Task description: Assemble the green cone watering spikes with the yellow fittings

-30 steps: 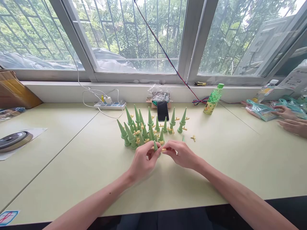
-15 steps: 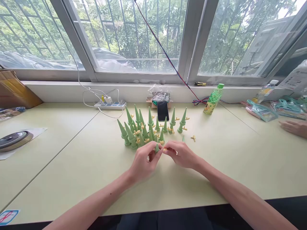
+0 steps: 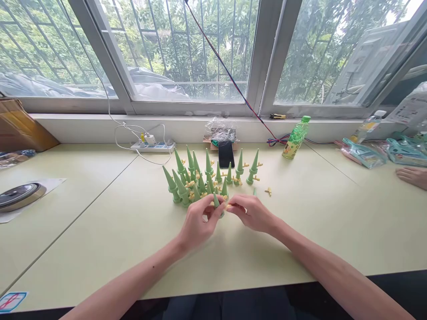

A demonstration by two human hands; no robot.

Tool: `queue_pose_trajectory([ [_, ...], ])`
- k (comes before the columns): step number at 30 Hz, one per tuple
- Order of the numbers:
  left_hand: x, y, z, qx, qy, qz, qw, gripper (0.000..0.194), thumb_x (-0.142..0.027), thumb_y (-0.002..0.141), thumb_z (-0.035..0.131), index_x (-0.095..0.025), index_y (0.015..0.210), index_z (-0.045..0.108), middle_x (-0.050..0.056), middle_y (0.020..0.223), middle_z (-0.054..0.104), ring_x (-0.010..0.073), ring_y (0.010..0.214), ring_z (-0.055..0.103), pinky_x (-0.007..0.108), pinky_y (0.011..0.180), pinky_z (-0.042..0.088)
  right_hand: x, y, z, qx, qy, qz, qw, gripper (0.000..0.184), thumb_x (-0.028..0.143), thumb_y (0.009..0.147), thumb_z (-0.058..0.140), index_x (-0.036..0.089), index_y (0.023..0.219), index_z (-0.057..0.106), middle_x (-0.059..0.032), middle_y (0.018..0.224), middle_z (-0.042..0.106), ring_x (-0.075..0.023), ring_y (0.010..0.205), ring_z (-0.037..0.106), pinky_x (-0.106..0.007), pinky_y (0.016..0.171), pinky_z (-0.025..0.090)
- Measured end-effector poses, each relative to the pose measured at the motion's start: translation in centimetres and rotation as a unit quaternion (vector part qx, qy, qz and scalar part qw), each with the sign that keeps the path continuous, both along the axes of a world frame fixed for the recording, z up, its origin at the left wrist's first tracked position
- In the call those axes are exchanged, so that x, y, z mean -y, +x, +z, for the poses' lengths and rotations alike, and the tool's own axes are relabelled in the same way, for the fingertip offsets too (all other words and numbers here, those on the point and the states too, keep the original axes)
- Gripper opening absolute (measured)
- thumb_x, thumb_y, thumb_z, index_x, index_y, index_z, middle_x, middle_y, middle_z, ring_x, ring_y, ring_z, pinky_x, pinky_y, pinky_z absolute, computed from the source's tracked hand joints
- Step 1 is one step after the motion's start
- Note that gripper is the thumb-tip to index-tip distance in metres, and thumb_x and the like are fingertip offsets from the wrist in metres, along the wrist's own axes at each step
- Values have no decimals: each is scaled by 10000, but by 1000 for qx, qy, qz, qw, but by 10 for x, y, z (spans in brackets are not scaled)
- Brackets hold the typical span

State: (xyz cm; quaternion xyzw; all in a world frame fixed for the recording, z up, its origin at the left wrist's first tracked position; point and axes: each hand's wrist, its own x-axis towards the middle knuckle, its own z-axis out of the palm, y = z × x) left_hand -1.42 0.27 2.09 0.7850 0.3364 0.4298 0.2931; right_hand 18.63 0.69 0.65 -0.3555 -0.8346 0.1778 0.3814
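From the view's centre, the cones (image 3: 182, 194) at seven o'clock are plain light green, the fitting (image 3: 269, 191) at four pale yellow, the bottle (image 3: 296, 134) at three green-capped with a yellow patterned label (image 3: 290, 147), the tag (image 3: 12, 302) at eight white, blue-edged and red-scrawled.

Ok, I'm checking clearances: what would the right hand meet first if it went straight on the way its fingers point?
Probably the left hand or the green cone it holds, close ahead; depth is unclear, so I can't say which comes first.

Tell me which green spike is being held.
The green spike pinched in the left hand; the clustered green spikes stand upright on the tabletop beyond it.
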Motion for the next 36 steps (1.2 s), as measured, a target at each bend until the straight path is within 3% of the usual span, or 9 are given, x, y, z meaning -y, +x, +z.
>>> queue_pose_trajectory([
  [4,-1,1,3,48,-120,22,991,171,-349,928,580,-182,893,577,11,780,612,61,461,458,204,416,380,0,0,2,-18,-10,-9,1000,183,293,981,533,180,871,626,-14,732,615,-110,583,479,-242,572,398],
  [8,-2,2,4,96,-186,32,977,212,-402,911,606,-194,953,602,-42,624,517,50,379,415,184,348,343,0,0,1,-34,-19,-7,999,135,287,955,585,195,1037,640,-32,840,650,-109,604,518,-247,603,452],
  [21,-2,2,12,128,-263,9,956,261,-418,888,643,-170,963,608,-57,560,524,36,326,371,187,338,350,-2,2,-1,-53,-4,2,999,184,319,983,533,192,908,643,-33,774,622,-117,607,483,-241,562,404],
  [27,-4,1,13,140,-314,-15,939,273,-430,884,641,-173,965,602,-93,450,443,34,293,314,176,337,311,-2,1,1,-59,9,-2,998,219,333,982,531,192,847,629,-19,724,600,-111,573,450,-243,559,396],
  [36,-3,2,12,162,-339,-35,926,294,-449,866,660,-168,912,586,-67,601,526,-2,292,309,161,311,280,0,1,0,-67,15,-5,998,252,360,971,551,192,795,615,-2,671,560,-110,563,437,-240,548,381],
])
